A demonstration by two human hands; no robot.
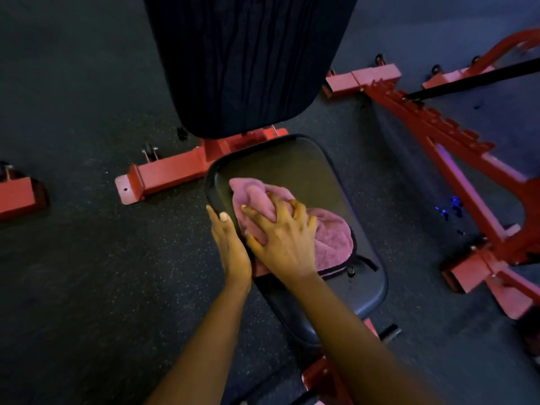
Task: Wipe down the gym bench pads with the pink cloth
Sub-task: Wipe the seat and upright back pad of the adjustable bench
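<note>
A: Item one, cloth [330,238]: where is it found?
B: Centre frame, on the seat pad [292,168]. It is bunched under the right hand [280,238], fingers curled into it, likely so that wiping pressure is applied.
A: Left hand [230,247]?
B: Laid flat, fingers straight, against the pad's left edge, probably as a brace. No writing can be read.

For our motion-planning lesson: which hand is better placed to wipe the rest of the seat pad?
Right. The right hand grips the pink cloth on the seat pad; the left hand rests straight-fingered against the pad's left edge, holding no cloth.
</note>
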